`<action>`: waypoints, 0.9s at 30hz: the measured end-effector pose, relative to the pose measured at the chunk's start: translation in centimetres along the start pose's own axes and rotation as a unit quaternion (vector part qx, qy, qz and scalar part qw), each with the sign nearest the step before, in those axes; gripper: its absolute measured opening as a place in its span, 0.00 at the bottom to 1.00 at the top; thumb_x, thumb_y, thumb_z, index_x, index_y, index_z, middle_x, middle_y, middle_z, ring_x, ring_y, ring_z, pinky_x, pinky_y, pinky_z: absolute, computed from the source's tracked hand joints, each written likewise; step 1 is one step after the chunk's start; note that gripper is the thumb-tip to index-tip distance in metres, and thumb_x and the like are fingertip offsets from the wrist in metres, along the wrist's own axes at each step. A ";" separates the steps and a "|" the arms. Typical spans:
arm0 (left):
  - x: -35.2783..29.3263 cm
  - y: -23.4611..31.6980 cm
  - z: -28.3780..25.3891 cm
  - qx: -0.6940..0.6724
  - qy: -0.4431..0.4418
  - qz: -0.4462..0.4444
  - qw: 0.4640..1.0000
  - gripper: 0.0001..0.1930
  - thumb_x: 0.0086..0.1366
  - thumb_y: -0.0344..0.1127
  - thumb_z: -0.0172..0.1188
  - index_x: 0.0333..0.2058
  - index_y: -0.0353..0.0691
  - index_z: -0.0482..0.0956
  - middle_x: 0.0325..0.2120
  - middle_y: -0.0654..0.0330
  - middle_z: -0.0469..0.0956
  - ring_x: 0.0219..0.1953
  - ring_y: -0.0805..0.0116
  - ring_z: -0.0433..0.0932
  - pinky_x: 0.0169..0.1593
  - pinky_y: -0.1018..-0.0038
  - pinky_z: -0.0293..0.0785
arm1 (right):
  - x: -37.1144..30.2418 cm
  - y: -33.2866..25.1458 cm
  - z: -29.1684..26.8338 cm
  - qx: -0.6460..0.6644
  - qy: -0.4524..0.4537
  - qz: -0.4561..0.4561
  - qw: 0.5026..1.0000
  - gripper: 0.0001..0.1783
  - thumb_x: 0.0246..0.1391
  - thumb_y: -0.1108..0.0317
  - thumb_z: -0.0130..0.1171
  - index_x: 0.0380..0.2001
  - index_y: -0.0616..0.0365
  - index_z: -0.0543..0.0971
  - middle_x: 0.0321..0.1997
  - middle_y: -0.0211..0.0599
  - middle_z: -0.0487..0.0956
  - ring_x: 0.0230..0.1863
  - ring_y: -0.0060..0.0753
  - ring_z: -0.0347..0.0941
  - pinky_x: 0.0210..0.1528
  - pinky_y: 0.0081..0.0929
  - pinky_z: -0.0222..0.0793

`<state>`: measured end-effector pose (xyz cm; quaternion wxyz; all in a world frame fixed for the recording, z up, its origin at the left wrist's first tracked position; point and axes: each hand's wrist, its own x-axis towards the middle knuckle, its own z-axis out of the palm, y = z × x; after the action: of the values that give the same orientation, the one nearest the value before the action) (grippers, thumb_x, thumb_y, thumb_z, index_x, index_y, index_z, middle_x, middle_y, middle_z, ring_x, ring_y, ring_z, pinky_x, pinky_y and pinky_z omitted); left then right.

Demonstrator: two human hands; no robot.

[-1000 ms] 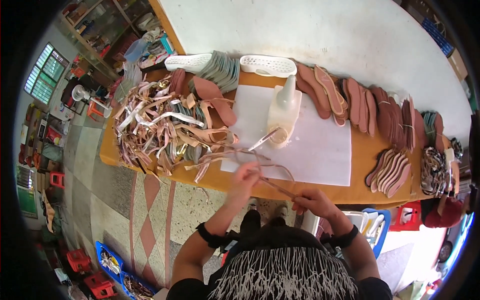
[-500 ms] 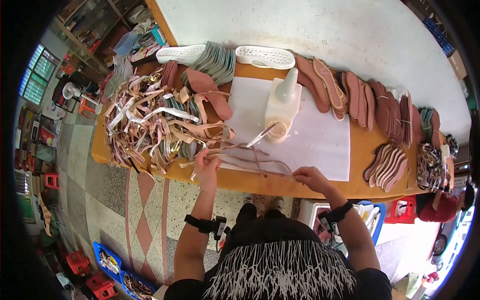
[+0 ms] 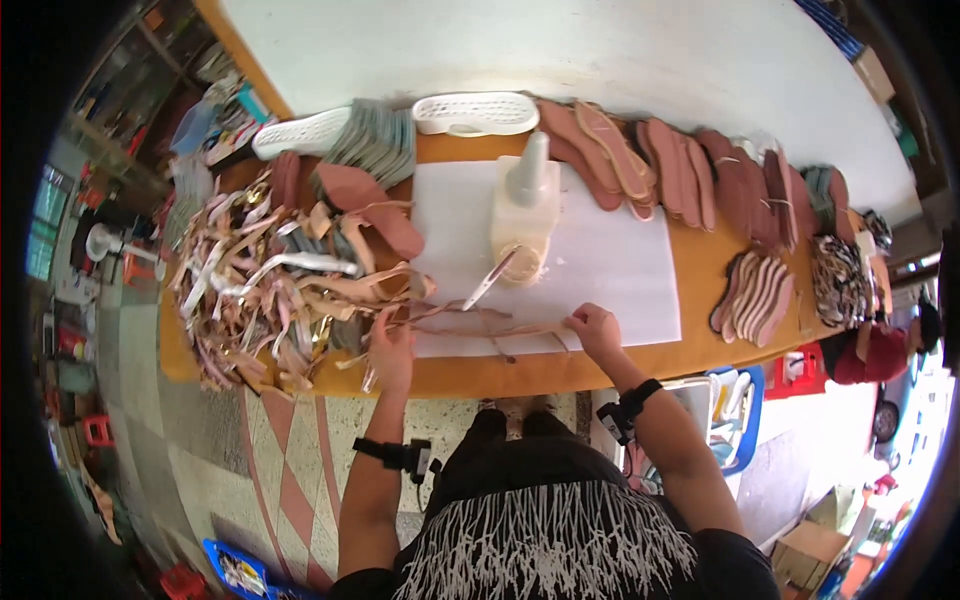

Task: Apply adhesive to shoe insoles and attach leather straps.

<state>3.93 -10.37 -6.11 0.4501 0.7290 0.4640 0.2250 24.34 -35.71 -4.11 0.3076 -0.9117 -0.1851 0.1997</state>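
Thin brown straps (image 3: 470,331) stretch across the near side of a white sheet (image 3: 620,290). My left hand (image 3: 391,352) is closed around them beside a big tangled pile of pink, tan, white and gold straps (image 3: 270,270). In my right hand (image 3: 597,330), closed in a pinch, is the right end of one strap. Another strand droops between the hands toward the table's front edge. Just beyond stands a cream glue bottle (image 3: 525,215) with a grey cone top. A white-handled brush (image 3: 490,279) leans out of its round opening.
White shoe soles (image 3: 475,113) and grey-green sole pieces (image 3: 375,145) line the back of the orange-covered table (image 3: 480,377). Stacks of reddish-brown insoles (image 3: 675,170) run along the right. Below the edge is a blue crate (image 3: 745,420). Another person (image 3: 875,352) is at the far right.
The whole view has shifted. Against the sheet, my right hand has moved slightly right and away from me, pulling its strap straighter. My left hand still grips the straps by the pile.
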 end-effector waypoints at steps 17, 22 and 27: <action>-3.2 -4.6 -6.9 -0.204 0.002 -0.082 0.975 0.09 0.59 0.32 0.51 0.37 0.37 0.69 0.16 0.64 0.66 0.10 0.82 0.58 0.13 0.85 0.52 | -6.0 17.5 -15.5 0.422 0.389 0.272 0.773 0.12 0.45 0.61 0.59 0.28 0.59 0.73 0.14 0.25 0.65 0.11 0.18 0.58 0.11 0.15 0.54; -5.5 -2.3 -4.5 -0.228 0.014 -0.098 0.969 0.05 0.57 0.30 0.51 0.33 0.37 0.71 0.14 0.63 0.66 0.09 0.81 0.58 0.12 0.83 0.52 | -4.5 24.0 -17.9 0.483 0.483 0.297 0.667 0.10 0.43 0.64 0.58 0.20 0.56 0.70 0.16 0.26 0.66 0.11 0.19 0.59 0.10 0.17 0.54; -7.7 -0.6 -1.8 -0.189 -0.015 -0.119 0.975 0.06 0.53 0.27 0.51 0.32 0.35 0.71 0.15 0.62 0.67 0.11 0.79 0.61 0.12 0.82 0.55 | 0.0 23.0 -14.4 0.359 0.396 0.220 0.816 0.13 0.40 0.63 0.60 0.24 0.65 0.77 0.18 0.32 0.74 0.23 0.21 0.68 0.28 0.20 0.64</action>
<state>-1.25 -16.26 -5.04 0.6101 0.5742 0.4893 0.2423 36.14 -59.77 -8.14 0.6078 -0.7533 0.2430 -0.0645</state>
